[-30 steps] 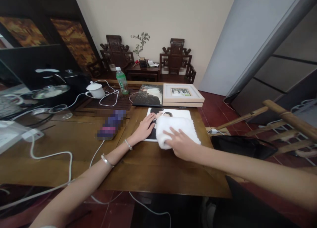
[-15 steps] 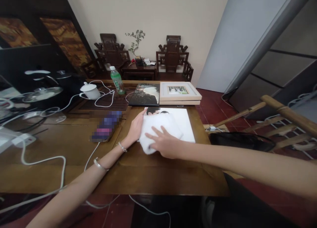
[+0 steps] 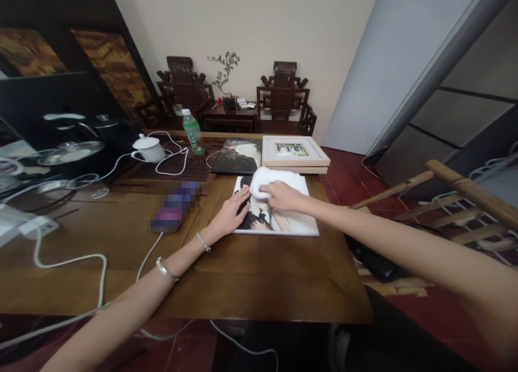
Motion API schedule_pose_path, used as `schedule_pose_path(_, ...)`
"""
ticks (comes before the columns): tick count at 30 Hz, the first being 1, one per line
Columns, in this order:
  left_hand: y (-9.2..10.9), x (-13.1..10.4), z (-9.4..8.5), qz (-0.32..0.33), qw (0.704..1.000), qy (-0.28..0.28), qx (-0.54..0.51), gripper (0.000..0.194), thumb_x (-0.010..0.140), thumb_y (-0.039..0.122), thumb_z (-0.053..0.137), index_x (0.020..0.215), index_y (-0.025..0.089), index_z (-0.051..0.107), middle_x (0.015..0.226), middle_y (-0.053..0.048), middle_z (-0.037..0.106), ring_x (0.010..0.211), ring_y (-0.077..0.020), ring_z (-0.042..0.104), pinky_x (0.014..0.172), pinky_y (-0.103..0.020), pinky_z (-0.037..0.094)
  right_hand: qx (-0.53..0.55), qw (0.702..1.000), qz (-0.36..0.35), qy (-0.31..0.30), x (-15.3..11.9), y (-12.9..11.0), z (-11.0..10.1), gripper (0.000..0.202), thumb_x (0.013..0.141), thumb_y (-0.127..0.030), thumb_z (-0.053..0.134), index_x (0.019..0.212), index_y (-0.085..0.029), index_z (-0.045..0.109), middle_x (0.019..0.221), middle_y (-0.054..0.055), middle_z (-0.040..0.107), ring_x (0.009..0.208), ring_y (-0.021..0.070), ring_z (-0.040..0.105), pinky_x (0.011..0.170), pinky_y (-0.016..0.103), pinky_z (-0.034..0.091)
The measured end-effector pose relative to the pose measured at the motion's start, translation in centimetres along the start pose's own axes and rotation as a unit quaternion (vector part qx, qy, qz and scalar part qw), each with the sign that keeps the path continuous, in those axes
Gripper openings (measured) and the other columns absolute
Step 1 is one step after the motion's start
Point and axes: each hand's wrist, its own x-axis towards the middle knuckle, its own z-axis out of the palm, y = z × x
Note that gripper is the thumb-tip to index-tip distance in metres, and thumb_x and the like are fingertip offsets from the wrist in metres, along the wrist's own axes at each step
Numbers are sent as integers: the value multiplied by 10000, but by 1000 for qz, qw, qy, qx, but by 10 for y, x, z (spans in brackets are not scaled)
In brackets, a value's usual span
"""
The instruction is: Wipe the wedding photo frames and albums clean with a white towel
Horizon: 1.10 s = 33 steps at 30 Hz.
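Note:
A photo panel [image 3: 279, 224] showing people lies flat on the wooden table [image 3: 263, 275] in front of me. My right hand [image 3: 283, 195] is closed on a bunched white cloth [image 3: 279, 177], which covers the upper part of the panel. On the panel's left side rests my left hand [image 3: 234, 210], its fingers stretched out and holding nothing. The fingertips of that hand are close to the cloth's left edge. Part of the picture is hidden under the cloth.
Behind the panel lie a dark photo panel [image 3: 237, 156] and stacked pale frames [image 3: 296, 148]. A green bottle [image 3: 194, 133], a white lidded cup [image 3: 148, 149] and a phone [image 3: 175, 206] with white cables are to the left. A wooden chair [image 3: 457, 215] stands right.
My right hand has moved the cloth up and away from me, uncovering the panel's lower part. My left hand has shifted from the panel's left edge onto its surface.

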Motion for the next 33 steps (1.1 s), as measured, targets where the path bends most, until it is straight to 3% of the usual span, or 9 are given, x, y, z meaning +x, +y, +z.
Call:
schedule_pose_path(4, 3, 0, -4, 11, 1000, 8, 1, 410, 975, 342, 416, 1257, 110, 603, 1335, -173, 594, 1266, -294, 550, 1097, -469, 420, 37, 999, -27, 7, 37, -12, -3, 356, 801, -67, 475, 1103, -156, 641, 1043, 121, 700, 921, 235, 624, 686, 266, 394)
schedule_pose_path(8, 3, -1, -6, 10, 1000, 8, -3, 388, 972, 340, 426, 1245, 135, 610, 1298, -160, 614, 1230, -289, 574, 1080, -468, 435, 44, 998, -50, 5, 43, -14, -4, 335, 796, -64, 488, 1073, -161, 649, 1031, 108, 705, 912, 227, 618, 683, 260, 385)
schedule_pose_path(14, -1, -2, -3, -4, 1000, -7, -18, 479, 979, 389, 416, 1368, 131, 525, 1496, -153, 452, 1417, -268, 386, 1182, -478, 295, 65, 997, -51, -3, -2, 31, -5, 190, 817, -82, 505, 931, -138, 647, 964, 121, 713, 883, 230, 631, 721, 269, 399)
schedule_pose_path(18, -2, -2, -1, -14, 1000, -9, -19, 494, 980, 407, 409, 1395, 152, 495, 1512, -142, 433, 1430, -253, 365, 1186, -483, 284, -4, 1000, 15, -15, -44, 55, 2, 364, 751, 11, 446, 1029, -116, 645, 1067, 177, 689, 959, 268, 647, 783, 326, 445)
schedule_pose_path(21, -3, -2, 0, -17, 1000, -2, -19, 497, 977, 414, 410, 1381, 141, 507, 1502, -154, 443, 1420, -253, 381, 1183, -479, 293, -42, 999, 19, -8, -81, 43, 19, 447, 716, 28, 444, 1090, -108, 648, 1311, 247, 580, 1216, 357, 552, 916, 463, 458)
schedule_pose_path(23, -3, -2, 0, -15, 1000, 0, -19, 484, 979, 409, 406, 1377, 154, 512, 1506, -141, 442, 1424, -249, 376, 1183, -481, 291, -52, 998, -29, 4, -106, 22, 33, 484, 690, 47, 456, 1092, -124, 664, 1472, 212, 459, 1406, 405, 330, 1045, 600, 355)
schedule_pose_path(25, -3, -3, 1, -16, 1000, 1, -18, 477, 979, 406, 407, 1378, 166, 511, 1510, -132, 439, 1425, -248, 373, 1184, -486, 290, -47, 996, -71, -4, -128, -1, 44, 476, 681, 29, 496, 1082, -148, 683, 1537, 174, 384, 1443, 424, 234, 1078, 672, 285)
schedule_pose_path(29, -2, -3, 0, -18, 1000, 2, -20, 485, 975, 414, 416, 1371, 155, 518, 1505, -144, 443, 1419, -258, 383, 1184, -478, 292, -29, 992, -120, -24, -148, -24, 48, 458, 674, -12, 548, 1069, -185, 701, 1550, 128, 376, 1439, 432, 234, 1084, 684, 289)
schedule_pose_path(33, -1, -2, -2, -16, 1000, -11, -19, 480, 982, 408, 403, 1385, 167, 506, 1517, -133, 429, 1430, -257, 363, 1184, -488, 284, -28, 993, -116, -9, -130, 0, 38, 456, 684, 28, 488, 1039, -171, 695, 1514, 124, 436, 1443, 369, 271, 1097, 619, 322)
